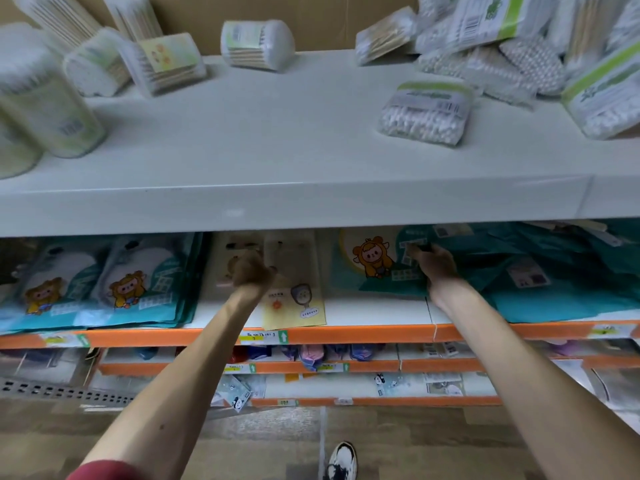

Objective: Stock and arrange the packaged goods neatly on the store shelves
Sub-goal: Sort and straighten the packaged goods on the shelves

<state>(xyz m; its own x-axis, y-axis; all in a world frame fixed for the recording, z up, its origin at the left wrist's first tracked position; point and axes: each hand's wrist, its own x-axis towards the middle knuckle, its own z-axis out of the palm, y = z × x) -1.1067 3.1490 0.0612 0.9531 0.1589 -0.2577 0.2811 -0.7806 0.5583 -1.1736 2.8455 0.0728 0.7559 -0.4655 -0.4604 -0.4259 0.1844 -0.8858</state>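
Teal bear-print packets [377, 271] | right hand [437, 268] touches | left hand [251, 271] grips yellow packet [294, 306]

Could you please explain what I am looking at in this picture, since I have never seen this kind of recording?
There is no machine here. A person wears a camera on the head that looks forward and down, so you see their own two bare arms. They stand at store shelves. The white top shelf holds loose packs of cotton swabs. On the shelf below, the left hand curls round the edge of a yellow pack. The right hand lies on a pile of teal packs; blur hides whether it grips one.
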